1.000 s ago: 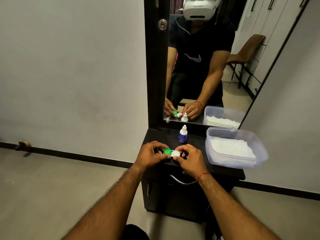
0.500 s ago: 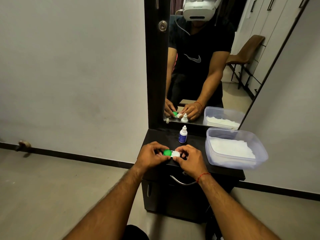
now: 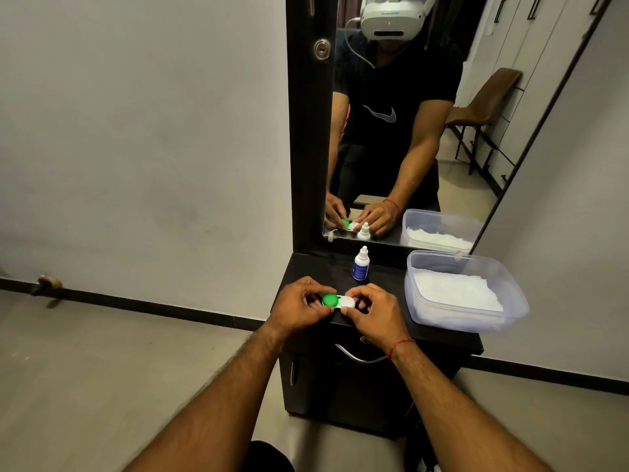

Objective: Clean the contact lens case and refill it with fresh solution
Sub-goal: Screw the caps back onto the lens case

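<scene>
Two hands (image 3: 299, 306) (image 3: 376, 316) in curled pinch on the contact lens case (image 3: 338, 301).

You work on the black top of a low cabinet (image 3: 316, 270) that stands on the floor (image 3: 102, 369) against the wall. A small white solution bottle (image 3: 360, 267) with a blue label stands upright near its back edge. A clear plastic tub (image 3: 476, 320) fills the right end and slightly overhangs the front, with white tissue (image 3: 452, 289) inside. At the front edge, your left hand (image 3: 299, 304) and right hand (image 3: 374, 315) grip the contact lens case (image 3: 338, 301); you cannot tell whether it touches the top.
</scene>
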